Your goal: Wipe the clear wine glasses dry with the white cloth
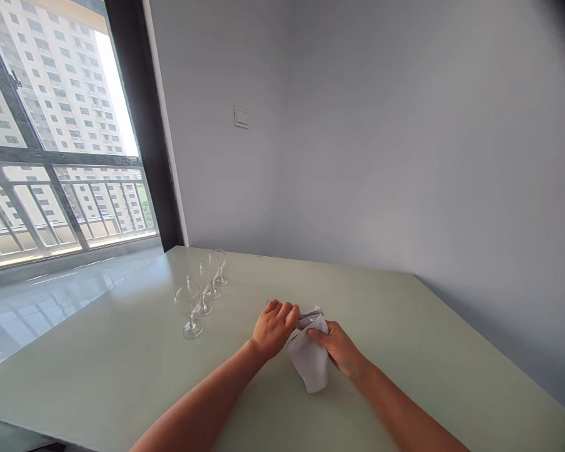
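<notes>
My left hand (274,328) and my right hand (335,347) grip a white cloth (309,359) from either side, near the middle of the table. The cloth is bunched around something, and a thin glassy edge shows at its top, but what it wraps is mostly hidden. Several transparent stemmed wine glasses (187,302) stand upright in a loose row to the left of my left hand, not touching it.
The pale green table (108,358) ends at a grey wall (358,157) on the far side, with a wall switch (240,117) above it. A large window (61,125) and a glossy sill lie to the left.
</notes>
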Action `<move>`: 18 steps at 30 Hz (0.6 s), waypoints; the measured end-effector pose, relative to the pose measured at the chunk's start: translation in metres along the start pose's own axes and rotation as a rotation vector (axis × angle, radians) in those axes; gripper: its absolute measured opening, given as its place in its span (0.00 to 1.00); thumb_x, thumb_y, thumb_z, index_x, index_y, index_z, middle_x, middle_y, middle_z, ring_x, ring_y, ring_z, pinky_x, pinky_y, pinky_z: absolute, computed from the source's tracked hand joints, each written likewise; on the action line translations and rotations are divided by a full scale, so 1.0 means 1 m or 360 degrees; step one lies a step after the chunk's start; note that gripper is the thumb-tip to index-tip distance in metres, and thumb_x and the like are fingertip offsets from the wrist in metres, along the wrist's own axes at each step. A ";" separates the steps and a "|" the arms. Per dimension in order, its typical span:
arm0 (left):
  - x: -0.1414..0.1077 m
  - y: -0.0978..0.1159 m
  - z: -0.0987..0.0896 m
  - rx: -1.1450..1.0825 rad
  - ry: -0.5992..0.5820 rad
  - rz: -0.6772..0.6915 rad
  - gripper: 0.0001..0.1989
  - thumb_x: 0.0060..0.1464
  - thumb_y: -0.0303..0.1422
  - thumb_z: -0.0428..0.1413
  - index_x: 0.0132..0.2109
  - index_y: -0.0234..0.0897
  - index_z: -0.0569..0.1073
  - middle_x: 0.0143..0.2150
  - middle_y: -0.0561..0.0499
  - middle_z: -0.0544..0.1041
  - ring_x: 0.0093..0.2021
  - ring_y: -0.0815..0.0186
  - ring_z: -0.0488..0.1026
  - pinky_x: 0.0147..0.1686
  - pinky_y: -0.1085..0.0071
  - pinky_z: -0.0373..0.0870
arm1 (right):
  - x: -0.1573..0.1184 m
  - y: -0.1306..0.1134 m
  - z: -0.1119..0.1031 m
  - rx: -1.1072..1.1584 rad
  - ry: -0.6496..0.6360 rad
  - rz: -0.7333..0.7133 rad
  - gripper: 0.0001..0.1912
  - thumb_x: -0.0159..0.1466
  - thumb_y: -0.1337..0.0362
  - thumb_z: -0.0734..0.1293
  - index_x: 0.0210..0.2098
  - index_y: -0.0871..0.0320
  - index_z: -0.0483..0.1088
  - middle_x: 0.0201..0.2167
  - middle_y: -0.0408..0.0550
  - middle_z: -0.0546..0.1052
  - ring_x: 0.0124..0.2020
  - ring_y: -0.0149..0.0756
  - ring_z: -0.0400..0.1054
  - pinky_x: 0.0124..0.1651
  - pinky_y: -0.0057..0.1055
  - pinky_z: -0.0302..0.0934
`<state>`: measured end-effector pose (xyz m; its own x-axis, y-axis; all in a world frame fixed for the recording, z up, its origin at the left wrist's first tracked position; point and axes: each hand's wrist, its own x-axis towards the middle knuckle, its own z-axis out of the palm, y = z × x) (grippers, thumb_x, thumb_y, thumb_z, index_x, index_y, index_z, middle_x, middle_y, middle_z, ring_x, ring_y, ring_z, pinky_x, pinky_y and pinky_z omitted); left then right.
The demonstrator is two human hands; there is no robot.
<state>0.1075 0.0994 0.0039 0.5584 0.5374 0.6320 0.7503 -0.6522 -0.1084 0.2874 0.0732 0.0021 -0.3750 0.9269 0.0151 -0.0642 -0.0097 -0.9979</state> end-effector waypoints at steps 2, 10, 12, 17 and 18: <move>-0.002 -0.005 -0.004 -0.0200 -0.0152 -0.0075 0.13 0.54 0.34 0.50 0.46 0.37 0.65 0.34 0.49 0.72 0.33 0.65 0.69 0.38 0.67 0.61 | -0.003 -0.003 -0.003 -0.0232 -0.0047 -0.0040 0.16 0.52 0.55 0.67 0.33 0.63 0.72 0.23 0.44 0.71 0.25 0.32 0.62 0.30 0.28 0.55; 0.000 -0.009 -0.022 -0.1189 -0.1060 -0.0297 0.21 0.55 0.47 0.43 0.42 0.37 0.69 0.27 0.52 0.74 0.27 0.68 0.70 0.28 0.75 0.61 | -0.009 -0.012 -0.022 -0.0463 -0.0306 0.0110 0.11 0.49 0.59 0.69 0.26 0.62 0.72 0.21 0.41 0.70 0.25 0.31 0.62 0.30 0.27 0.54; 0.002 -0.003 -0.021 -0.0799 -0.0705 -0.0336 0.19 0.54 0.44 0.47 0.48 0.38 0.67 0.33 0.48 0.74 0.34 0.63 0.70 0.36 0.69 0.61 | -0.005 -0.008 -0.022 -0.0296 -0.0055 0.0147 0.13 0.48 0.58 0.70 0.28 0.63 0.72 0.22 0.43 0.71 0.25 0.32 0.63 0.31 0.28 0.55; 0.003 0.001 -0.015 -0.0338 -0.0354 -0.0189 0.16 0.53 0.39 0.50 0.47 0.37 0.68 0.31 0.46 0.73 0.36 0.61 0.68 0.44 0.61 0.56 | -0.005 -0.006 -0.009 0.0124 0.0121 0.0156 0.17 0.50 0.56 0.69 0.35 0.61 0.71 0.28 0.48 0.74 0.30 0.36 0.67 0.36 0.32 0.58; 0.002 -0.002 -0.014 -0.0419 -0.0384 -0.0231 0.16 0.53 0.41 0.49 0.45 0.38 0.69 0.28 0.47 0.73 0.34 0.63 0.68 0.42 0.63 0.57 | -0.007 -0.008 -0.007 0.0068 0.0080 0.0144 0.17 0.50 0.56 0.69 0.34 0.61 0.71 0.27 0.47 0.73 0.29 0.35 0.66 0.34 0.31 0.58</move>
<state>0.1020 0.0944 0.0166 0.5438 0.7242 0.4242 0.7285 -0.6582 0.1898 0.2971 0.0690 0.0098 -0.3343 0.9391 -0.0794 -0.0716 -0.1094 -0.9914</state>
